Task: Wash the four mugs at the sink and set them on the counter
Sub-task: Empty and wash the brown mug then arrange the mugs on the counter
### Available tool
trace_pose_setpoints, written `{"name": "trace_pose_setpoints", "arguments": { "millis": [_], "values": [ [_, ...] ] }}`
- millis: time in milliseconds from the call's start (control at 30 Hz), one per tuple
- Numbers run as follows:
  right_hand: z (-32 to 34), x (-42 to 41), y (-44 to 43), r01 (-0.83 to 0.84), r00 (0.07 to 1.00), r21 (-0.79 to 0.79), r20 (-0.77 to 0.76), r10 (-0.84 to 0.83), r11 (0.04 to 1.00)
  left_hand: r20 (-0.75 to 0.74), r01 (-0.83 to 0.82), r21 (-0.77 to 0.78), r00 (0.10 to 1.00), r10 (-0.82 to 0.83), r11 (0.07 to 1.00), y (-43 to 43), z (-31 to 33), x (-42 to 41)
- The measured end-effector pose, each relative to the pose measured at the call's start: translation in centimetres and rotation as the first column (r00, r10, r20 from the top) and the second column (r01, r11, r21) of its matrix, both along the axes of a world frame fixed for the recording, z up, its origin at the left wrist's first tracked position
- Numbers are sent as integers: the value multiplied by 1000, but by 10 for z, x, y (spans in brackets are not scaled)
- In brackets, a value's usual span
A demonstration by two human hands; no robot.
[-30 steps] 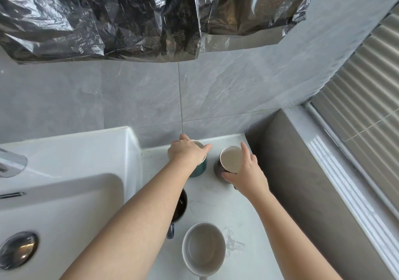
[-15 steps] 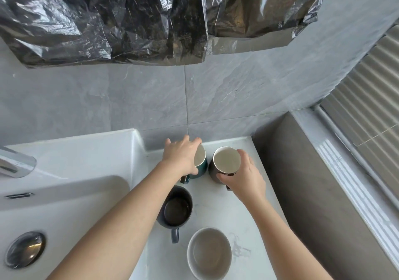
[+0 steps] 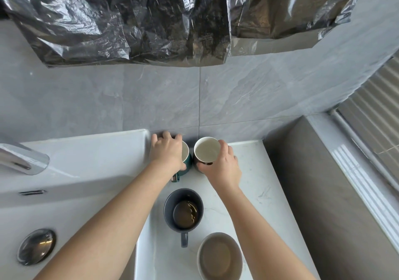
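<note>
Four mugs stand on the white marble counter [image 3: 257, 184] right of the sink. At the back, my left hand [image 3: 167, 152] grips the rim of a green mug [image 3: 187, 162] from above, covering most of it. Beside it my right hand [image 3: 222, 165] grips a brown mug [image 3: 206, 152] with a white inside, fingers round its rim and side. Nearer to me sits a dark blue mug [image 3: 183, 211] holding a little brown liquid, its handle towards me. A pale grey mug [image 3: 220, 257] stands at the front right.
The white sink basin [image 3: 71, 206] lies to the left, with a chrome tap [image 3: 23, 158] and a metal drain plug [image 3: 36, 246]. A black plastic sheet [image 3: 172, 18] hangs overhead against the grey tiled wall. A grey ledge [image 3: 323, 193] and window blinds border the right.
Both hands have closed more fully round the two back mugs. The view has tilted so the mugs and hands sit slightly higher and nearer the wall.
</note>
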State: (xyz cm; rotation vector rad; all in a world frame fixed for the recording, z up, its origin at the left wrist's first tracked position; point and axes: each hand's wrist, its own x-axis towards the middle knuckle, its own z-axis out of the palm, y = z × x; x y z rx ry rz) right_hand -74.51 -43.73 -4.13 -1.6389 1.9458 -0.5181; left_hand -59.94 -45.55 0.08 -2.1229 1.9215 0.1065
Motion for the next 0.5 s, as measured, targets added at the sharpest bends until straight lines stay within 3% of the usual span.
{"name": "trace_pose_setpoints", "arguments": {
  "millis": [300,500],
  "values": [
    [-1,15,-2,-25,999,1,26,25,1000,-15,-60,-57,998,59,997,5,-5,14],
    [0,19,-1,-31,999,-4,34,31,1000,91,-6,-103,996,16,995,12,-3,14]
  ]
}}
